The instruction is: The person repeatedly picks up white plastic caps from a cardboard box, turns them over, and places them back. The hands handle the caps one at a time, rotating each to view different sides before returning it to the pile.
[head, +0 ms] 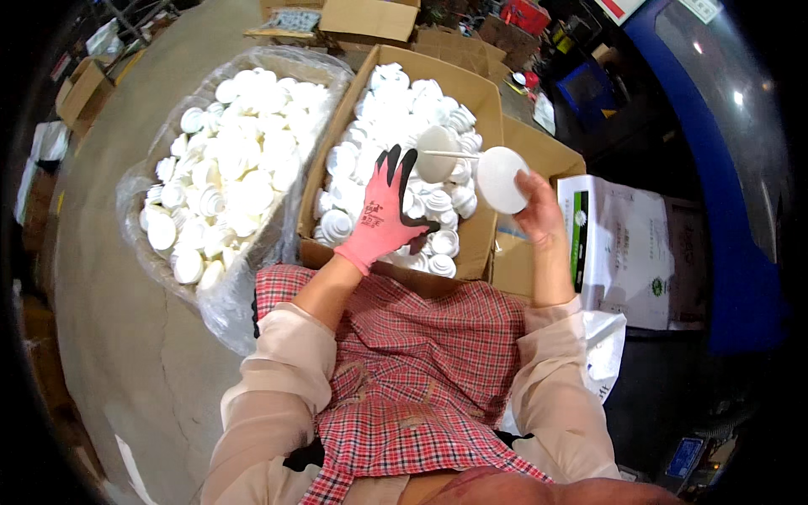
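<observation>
My bare right hand (541, 205) grips the edge of a white plastic disc (502, 181). A thin white rod (457, 154) runs left from this disc to a second white disc (435, 165); whether all three are one molded piece, I cannot tell. My left hand (388, 211) wears a pink knit glove with black-coated fingers. It is spread above the box, fingertips near the second disc, with nothing visible in its grasp. Below both hands, a cardboard box (497, 246) holds many white round stepped plastic parts (379, 132).
Left of the box stands a plastic-lined container (136, 189) heaped with off-white plastic parts (230, 158). A printed carton (615, 246) is at the right, beside blue machinery (707, 126). More cardboard boxes (369, 19) stand at the back. Concrete floor (113, 284) shows at left.
</observation>
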Demonstrator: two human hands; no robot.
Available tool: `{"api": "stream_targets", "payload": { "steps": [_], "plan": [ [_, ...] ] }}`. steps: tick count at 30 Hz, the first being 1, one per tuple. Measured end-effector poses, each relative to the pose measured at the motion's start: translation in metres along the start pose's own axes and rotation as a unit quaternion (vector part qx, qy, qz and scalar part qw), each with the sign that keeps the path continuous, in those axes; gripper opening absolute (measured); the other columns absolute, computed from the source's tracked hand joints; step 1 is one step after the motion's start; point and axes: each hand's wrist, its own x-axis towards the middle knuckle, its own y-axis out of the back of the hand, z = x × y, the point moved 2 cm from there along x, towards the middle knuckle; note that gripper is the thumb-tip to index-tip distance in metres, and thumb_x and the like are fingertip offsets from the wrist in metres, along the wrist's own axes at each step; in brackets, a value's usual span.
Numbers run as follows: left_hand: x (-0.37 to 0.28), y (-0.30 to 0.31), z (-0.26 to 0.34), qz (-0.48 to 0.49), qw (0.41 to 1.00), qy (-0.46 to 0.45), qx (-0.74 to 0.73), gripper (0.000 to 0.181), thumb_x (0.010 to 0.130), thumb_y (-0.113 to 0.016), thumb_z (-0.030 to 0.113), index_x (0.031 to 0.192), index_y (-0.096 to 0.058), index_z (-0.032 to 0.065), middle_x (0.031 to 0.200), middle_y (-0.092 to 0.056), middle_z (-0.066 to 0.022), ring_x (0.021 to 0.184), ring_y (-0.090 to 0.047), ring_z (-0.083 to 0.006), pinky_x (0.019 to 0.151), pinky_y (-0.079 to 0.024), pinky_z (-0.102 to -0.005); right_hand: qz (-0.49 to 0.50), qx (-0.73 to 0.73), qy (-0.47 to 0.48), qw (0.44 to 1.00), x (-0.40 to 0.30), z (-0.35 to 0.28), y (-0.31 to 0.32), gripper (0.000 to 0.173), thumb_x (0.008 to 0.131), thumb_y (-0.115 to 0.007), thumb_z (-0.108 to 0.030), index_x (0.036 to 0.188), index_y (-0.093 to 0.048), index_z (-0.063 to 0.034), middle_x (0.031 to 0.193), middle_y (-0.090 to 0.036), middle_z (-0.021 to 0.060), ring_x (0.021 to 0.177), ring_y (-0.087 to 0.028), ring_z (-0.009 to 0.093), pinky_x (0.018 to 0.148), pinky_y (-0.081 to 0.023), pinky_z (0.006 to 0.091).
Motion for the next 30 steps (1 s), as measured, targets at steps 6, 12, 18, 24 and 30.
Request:
{"api": "stream_targets", "payload": {
  "steps": [6,12,18,24,30],
  "plan": [
    [0.001,0.024,-0.012,0.030,0.917,0.130,-0.375,0.064,0.085,-0.069,0.013,0.139,-0.038,0.0003,0.131,-0.051,-0.0115,0.119,-0.049,-0.0189,0.103,-0.038,-0.0314,-0.113,0.195,-0.008,0.974,0.006,0.078,-0.054,0.044,0.089,-0.061,-0.014,0.130,-0.048,-0.0037,0.119,-0.061,0.0086,0.106,-0.061,0.021,0.092,-0.051,0.0375],
    [-0.004,0.021,-0.017,0.025,0.870,0.202,-0.450,0.040,0.093,-0.055,0.012,0.132,-0.050,0.0059,0.113,-0.060,-0.0071,0.094,-0.056,-0.0127,0.065,-0.054,-0.0271,-0.021,0.194,0.029,0.980,0.029,0.102,-0.055,0.049,0.086,-0.063,-0.003,0.132,-0.044,-0.0053,0.123,-0.057,0.0115,0.112,-0.057,0.024,0.097,-0.047,0.0404],
    [-0.004,0.021,-0.005,-0.048,0.734,0.252,-0.629,0.039,0.090,-0.061,0.020,0.121,-0.055,-0.0016,0.107,-0.064,-0.0088,0.100,-0.059,-0.0161,0.077,-0.052,-0.0305,0.002,0.085,0.125,0.989,0.020,0.093,-0.069,0.051,0.085,-0.064,0.003,0.132,-0.044,-0.0042,0.122,-0.057,0.0109,0.111,-0.057,0.022,0.096,-0.048,0.0338],
    [-0.016,0.017,-0.020,-0.010,0.987,0.150,-0.057,0.054,0.081,-0.070,0.020,0.128,-0.050,0.0019,0.123,-0.056,-0.0200,0.111,-0.056,-0.0328,0.094,-0.045,-0.0379,0.069,-0.454,0.346,0.818,0.003,0.066,-0.083,0.032,0.088,-0.063,-0.011,0.118,-0.061,-0.0012,0.118,-0.057,0.0133,0.113,-0.053,0.028,0.097,-0.040,0.0349],
    [-0.024,0.008,-0.009,-0.155,0.987,0.018,0.040,0.045,0.080,-0.066,0.018,0.121,-0.051,0.0054,0.113,-0.053,-0.0186,0.103,-0.055,-0.0372,0.087,-0.047,-0.0428,-0.100,-0.430,0.332,0.834,0.012,0.083,-0.084,0.025,0.088,-0.062,-0.012,0.110,-0.063,-0.0009,0.095,-0.059,0.0127,0.091,-0.056,0.028,0.080,-0.045,0.0345]
  ]
}}
